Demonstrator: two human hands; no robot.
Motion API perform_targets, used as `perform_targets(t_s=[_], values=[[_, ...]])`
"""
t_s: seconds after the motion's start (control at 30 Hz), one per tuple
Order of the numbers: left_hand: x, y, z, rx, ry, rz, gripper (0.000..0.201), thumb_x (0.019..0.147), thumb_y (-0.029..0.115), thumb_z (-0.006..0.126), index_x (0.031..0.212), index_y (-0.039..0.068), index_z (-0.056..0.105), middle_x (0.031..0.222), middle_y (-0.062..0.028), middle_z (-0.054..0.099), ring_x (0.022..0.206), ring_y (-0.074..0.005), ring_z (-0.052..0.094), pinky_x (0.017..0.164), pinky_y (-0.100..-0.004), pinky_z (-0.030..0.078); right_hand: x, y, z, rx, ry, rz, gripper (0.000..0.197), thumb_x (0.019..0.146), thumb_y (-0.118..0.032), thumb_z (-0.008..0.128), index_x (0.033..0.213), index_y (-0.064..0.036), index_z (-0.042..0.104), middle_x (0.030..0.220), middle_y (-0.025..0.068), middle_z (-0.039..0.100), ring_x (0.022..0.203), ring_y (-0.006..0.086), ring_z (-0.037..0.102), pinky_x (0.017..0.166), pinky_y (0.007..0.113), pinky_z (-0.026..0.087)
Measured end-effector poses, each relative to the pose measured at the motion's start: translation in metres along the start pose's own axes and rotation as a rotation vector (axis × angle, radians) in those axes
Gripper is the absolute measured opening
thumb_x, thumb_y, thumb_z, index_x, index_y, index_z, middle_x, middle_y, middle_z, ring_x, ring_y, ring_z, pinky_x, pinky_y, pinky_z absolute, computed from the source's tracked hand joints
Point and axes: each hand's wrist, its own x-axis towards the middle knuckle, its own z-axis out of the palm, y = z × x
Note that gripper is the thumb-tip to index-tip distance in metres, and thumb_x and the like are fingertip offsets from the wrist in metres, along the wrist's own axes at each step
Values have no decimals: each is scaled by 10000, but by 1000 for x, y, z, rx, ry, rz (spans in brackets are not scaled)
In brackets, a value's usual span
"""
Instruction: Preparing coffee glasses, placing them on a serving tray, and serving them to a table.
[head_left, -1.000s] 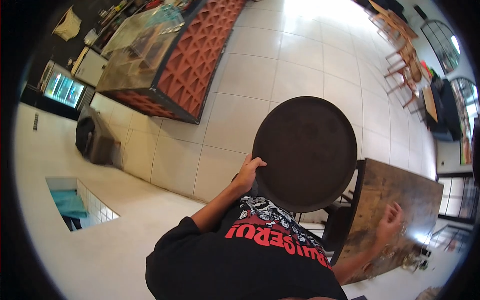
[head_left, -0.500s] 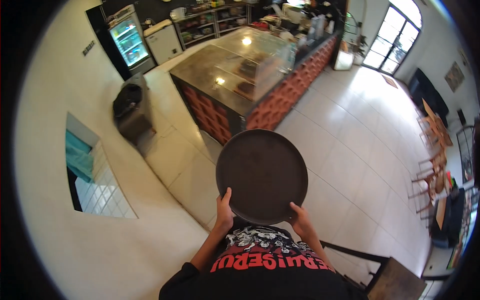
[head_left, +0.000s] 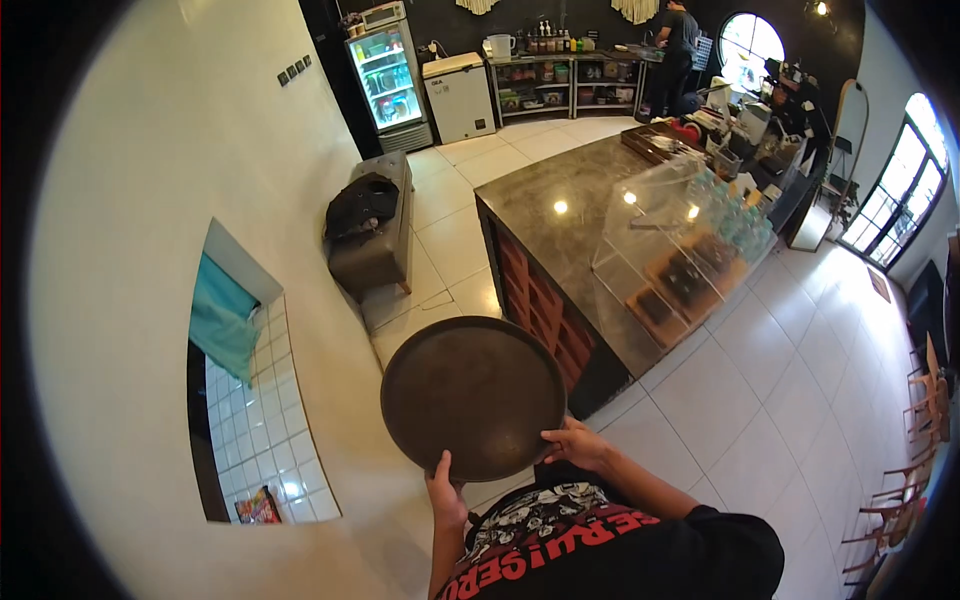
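Observation:
A round dark brown serving tray (head_left: 472, 395) is held out level in front of my body, with nothing lying on it. My left hand (head_left: 446, 492) grips its near left rim, the thumb resting on top and the fingers hidden underneath. At the near right rim, my right hand (head_left: 578, 446) also clasps the tray, its thumb over the edge and the other fingers mostly below. Just beyond the tray stands the corner of a counter (head_left: 545, 200) with a dark polished top and red lattice sides.
A clear display case (head_left: 690, 260) and several bottles (head_left: 735, 215) stand on the counter. To the left, a grey bench (head_left: 375, 262) bears a black bag (head_left: 362, 207). A lit drinks fridge (head_left: 388, 85) and a white chest freezer (head_left: 460, 100) line the back, where a person (head_left: 677, 55) stands.
My view has swung right and lifted, bringing the back of the room and a person into sight. The tray remains in both hands and now appears lower and further left.

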Motion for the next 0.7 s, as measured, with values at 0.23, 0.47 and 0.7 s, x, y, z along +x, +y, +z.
perform_targets(t_s=[0.23, 0.47, 0.7], values=[[87, 19, 64, 168, 14, 56, 483, 1023, 365, 537, 1402, 74, 461, 1293, -109, 628, 1111, -246, 630, 860, -409, 533, 103, -92, -19, -45, -51, 23, 393, 956, -133, 647, 1317, -67, 506, 1152, 95, 683, 884, 233, 710, 757, 335, 582], [186, 34, 90, 271, -62, -113, 393, 1054, 354, 463, 1303, 54, 518, 1127, -177, 701, 964, -223, 692, 727, -324, 560, 191, -157, -19, 55, 314, -327, 429, 966, -129, 631, 1344, -92, 433, 1200, 95, 625, 941, 222, 677, 772, 366, 579], [323, 78, 109, 361, -188, -101, 287, 1052, 293, 485, 1109, 51, 628, 1021, -138, 737, 877, -208, 715, 697, -323, 566, 271, -199, -65, 400, 565, -542, 366, 956, -86, 631, 1273, -82, 448, 1145, 99, 645, 975, 263, 682, 792, 397, 583]])
